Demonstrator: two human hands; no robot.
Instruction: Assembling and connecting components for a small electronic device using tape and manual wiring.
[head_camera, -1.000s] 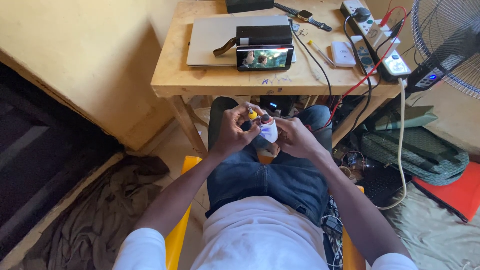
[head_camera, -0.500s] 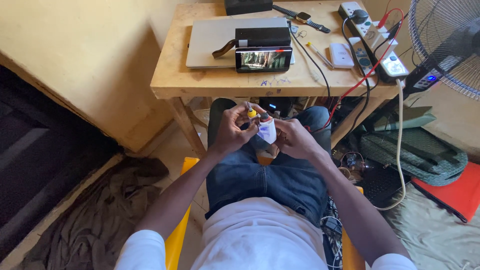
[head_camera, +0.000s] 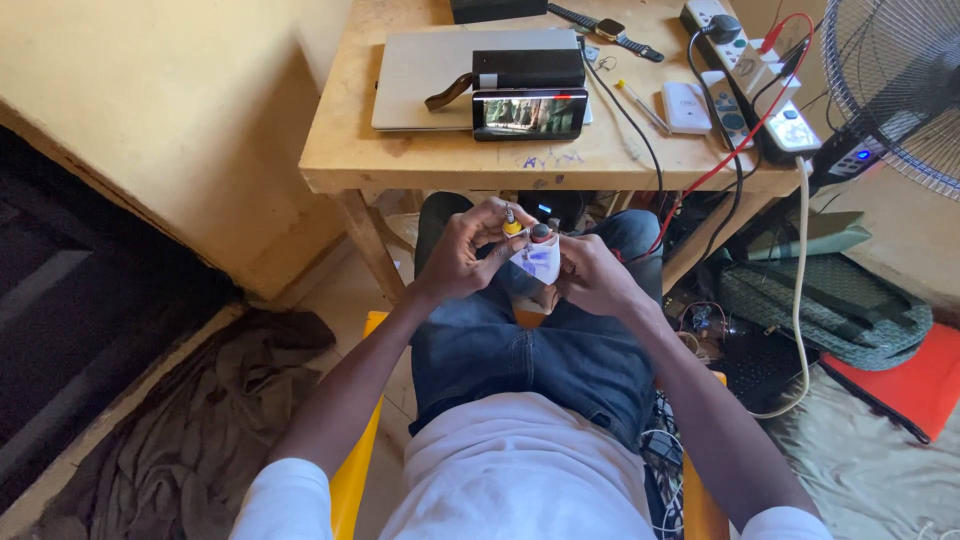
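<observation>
Head view shows your two hands over your lap: the left hand closed around one yellow-handled tool, the right hand gripping one small white device topped by a dark knob. On the counter sit one laptop, one phone, one watch. Since half a second ago, the tool has shifted slightly right, nearer the knob.

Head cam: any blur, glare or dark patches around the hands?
Head view: left hand, right hand and the small white part between them are sharp and evenly lit; mild glare on the phone screen; floor at far left falls into deep shadow.
</observation>
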